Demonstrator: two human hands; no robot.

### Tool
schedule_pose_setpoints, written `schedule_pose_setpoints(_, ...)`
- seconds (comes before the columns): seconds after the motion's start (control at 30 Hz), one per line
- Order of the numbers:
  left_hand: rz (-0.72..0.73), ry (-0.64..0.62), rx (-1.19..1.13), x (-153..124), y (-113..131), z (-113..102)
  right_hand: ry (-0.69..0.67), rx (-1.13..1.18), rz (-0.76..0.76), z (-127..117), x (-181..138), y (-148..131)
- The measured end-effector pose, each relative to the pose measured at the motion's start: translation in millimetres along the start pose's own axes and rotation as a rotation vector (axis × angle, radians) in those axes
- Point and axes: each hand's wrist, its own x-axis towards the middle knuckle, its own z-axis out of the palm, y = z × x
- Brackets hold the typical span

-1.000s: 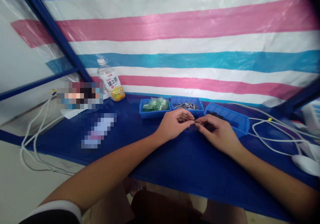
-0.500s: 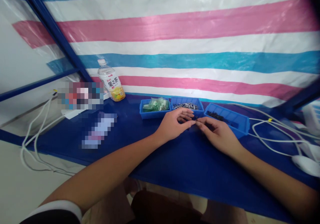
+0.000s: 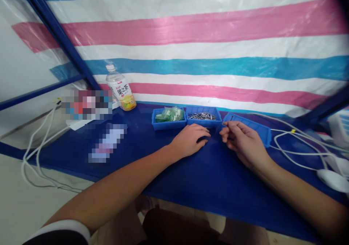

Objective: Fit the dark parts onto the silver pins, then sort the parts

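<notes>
My right hand (image 3: 244,139) is closed in a pinch, and a small dark screw (image 3: 231,118) sticks up from between thumb and forefinger. It is held in front of the right blue bin (image 3: 261,132), whose contents are mostly hidden behind the hand. My left hand (image 3: 189,139) lies low over the table with thumb and fingers apart, holding nothing visible. Just beyond it stands the middle blue bin (image 3: 203,122), filled with loose silvery metal pins or screws (image 3: 203,116). To its left, another blue bin (image 3: 169,125) contains green-tinted clear plastic bags (image 3: 171,114).
A drink bottle (image 3: 121,88) stands at the back left, beside blurred-out items (image 3: 87,103). Nearer lies a blurred flat object (image 3: 109,143) on the blue table (image 3: 191,179). White cables (image 3: 300,152) and a white mouse (image 3: 332,179) lie on the right.
My hands, which met at the fingertips before, are now apart. The right has moved right and up with the screw; the left has settled slightly lower with nothing visible in it.
</notes>
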Motion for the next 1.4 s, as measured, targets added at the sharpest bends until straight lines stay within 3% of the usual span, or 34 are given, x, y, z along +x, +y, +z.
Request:
schedule_pose_setpoints(0.27, -0.022, -0.019, 0.069, -1, -2, -4, 0.126, 0.142, 0.032, 8, -9, -4)
schedule_pose_setpoints(0.47, -0.034, -0.011, 0.045, -1, -6, -5, -0.011, 0.004, 0.087, 10, -11, 5)
schedule_pose_setpoints(0.63, -0.022, -0.052, 0.088, -2, -6, -8, -0.121, -0.230, -0.077, 7, -12, 7)
schedule_pose_setpoints(0.8, 0.013, -0.080, 0.121, -3, -5, -10, -0.149, -0.368, -0.159, 7, -15, 0)
schedule_pose_setpoints(1.0, 0.025, 0.068, 0.039, -1, 3, -8, -0.162, -0.437, -0.211, 4, -12, 2)
schedule_pose_setpoints(1.23, 0.006, 0.309, -0.300, 4, 18, -13, -0.151, -0.526, -0.402, 0, -7, 14)
schedule_pose_setpoints(1.4, -0.058, 0.321, -0.478, 4, 21, -9, -0.237, -0.567, -0.409, 0, -5, 19)
